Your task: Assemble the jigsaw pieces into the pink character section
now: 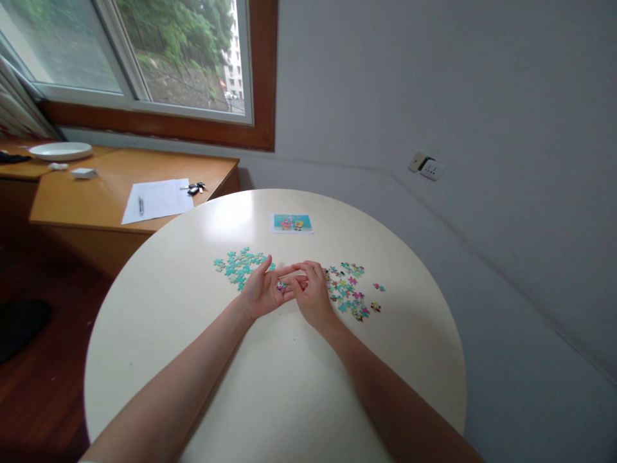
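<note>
My left hand [263, 290] is palm up above the table, its fingers stretched to the right. A small multicoloured jigsaw piece [281, 287] rests on it near the base of the fingers. My right hand [314, 296] is bent over the left fingertips, thumb and fingers brought together; whatever lies between them is hidden. Teal jigsaw pieces [237, 265] lie in a loose group beyond and left of my left hand. To the right of my right hand spread mixed pink, yellow and teal jigsaw pieces [355, 296]. The reference picture [292, 223] lies flat farther back.
All this is on a round cream table [270, 399]. A wooden desk [106, 164] adjoins at the left, with a paper sheet [161, 200], keys [196, 188], a small white box [83, 173] and a white plate [60, 151]. The wall [506, 212] rises at the right.
</note>
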`<action>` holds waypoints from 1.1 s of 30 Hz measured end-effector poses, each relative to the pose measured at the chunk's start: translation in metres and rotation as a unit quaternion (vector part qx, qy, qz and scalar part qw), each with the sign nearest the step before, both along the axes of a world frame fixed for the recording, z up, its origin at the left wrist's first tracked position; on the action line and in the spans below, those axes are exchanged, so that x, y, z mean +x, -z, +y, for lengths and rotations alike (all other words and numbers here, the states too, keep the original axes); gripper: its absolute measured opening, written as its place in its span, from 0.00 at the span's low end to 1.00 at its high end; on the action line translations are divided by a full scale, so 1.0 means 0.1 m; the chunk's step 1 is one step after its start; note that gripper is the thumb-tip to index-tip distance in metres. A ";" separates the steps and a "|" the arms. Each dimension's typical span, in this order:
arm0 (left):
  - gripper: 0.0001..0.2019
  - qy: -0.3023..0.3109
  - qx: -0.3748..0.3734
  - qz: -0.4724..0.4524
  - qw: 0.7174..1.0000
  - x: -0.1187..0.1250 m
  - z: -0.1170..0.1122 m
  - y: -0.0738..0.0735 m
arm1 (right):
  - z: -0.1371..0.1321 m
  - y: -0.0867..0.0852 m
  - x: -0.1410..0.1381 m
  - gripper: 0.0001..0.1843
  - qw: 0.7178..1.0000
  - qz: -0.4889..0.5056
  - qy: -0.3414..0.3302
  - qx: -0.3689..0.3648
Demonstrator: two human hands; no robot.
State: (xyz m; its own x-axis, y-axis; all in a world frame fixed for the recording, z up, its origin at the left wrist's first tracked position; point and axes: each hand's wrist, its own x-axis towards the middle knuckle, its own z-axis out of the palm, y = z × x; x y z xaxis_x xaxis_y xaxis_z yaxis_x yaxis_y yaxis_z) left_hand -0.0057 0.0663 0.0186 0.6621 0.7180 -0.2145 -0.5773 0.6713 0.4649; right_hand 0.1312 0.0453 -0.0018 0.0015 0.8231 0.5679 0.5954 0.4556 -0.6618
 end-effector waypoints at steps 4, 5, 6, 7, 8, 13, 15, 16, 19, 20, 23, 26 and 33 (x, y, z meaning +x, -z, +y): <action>0.32 -0.007 0.000 -0.005 1.000 0.00 -0.01 -0.01 | 0.00 0.01 0.01 0.11 1.000 0.001 0.000 0.000; 0.32 -0.009 -0.002 -0.007 1.000 0.00 -0.01 -0.01 | 0.00 0.00 0.01 0.11 1.000 0.002 0.000 -0.001; 0.32 -0.010 -0.004 -0.008 1.000 0.00 -0.01 0.00 | 0.00 0.00 0.01 0.11 1.000 0.003 0.000 -0.002; 0.33 -0.011 -0.005 -0.009 1.000 0.00 -0.01 0.00 | -0.01 -0.01 0.01 0.11 1.000 0.003 -0.001 -0.003; 0.33 -0.011 -0.005 -0.010 1.000 0.00 0.00 0.01 | -0.01 -0.02 0.01 0.11 1.000 0.002 -0.002 -0.003; 0.32 -0.011 0.010 -0.029 0.999 0.00 0.01 0.03 | -0.05 -0.04 -0.02 0.09 0.999 -0.026 -0.029 0.023; 0.31 -0.006 0.009 -0.035 0.999 0.00 0.01 0.02 | -0.05 -0.03 -0.03 0.08 0.998 -0.035 -0.042 0.038; 0.31 -0.004 0.008 -0.037 0.999 0.00 0.00 0.02 | -0.05 -0.02 -0.03 0.07 0.997 -0.040 -0.046 0.042; 0.32 -0.003 0.001 -0.036 0.999 0.00 0.00 0.01 | -0.04 0.01 -0.03 0.08 0.997 -0.048 -0.043 0.040; 0.32 -0.003 -0.001 -0.036 0.999 0.00 0.00 0.01 | -0.03 0.02 -0.03 0.08 0.997 -0.050 -0.042 0.038; 0.31 -0.002 0.002 -0.039 0.999 -0.01 0.01 0.02 | -0.03 0.02 -0.03 0.07 0.997 -0.052 -0.044 0.035; 0.30 0.002 0.008 -0.047 0.999 -0.01 0.02 0.04 | -0.03 0.01 -0.03 0.08 0.997 -0.056 -0.050 0.035; 0.31 -0.004 -0.002 -0.038 0.999 -0.01 0.02 0.04 | -0.03 0.02 -0.03 0.10 0.995 -0.061 -0.058 0.044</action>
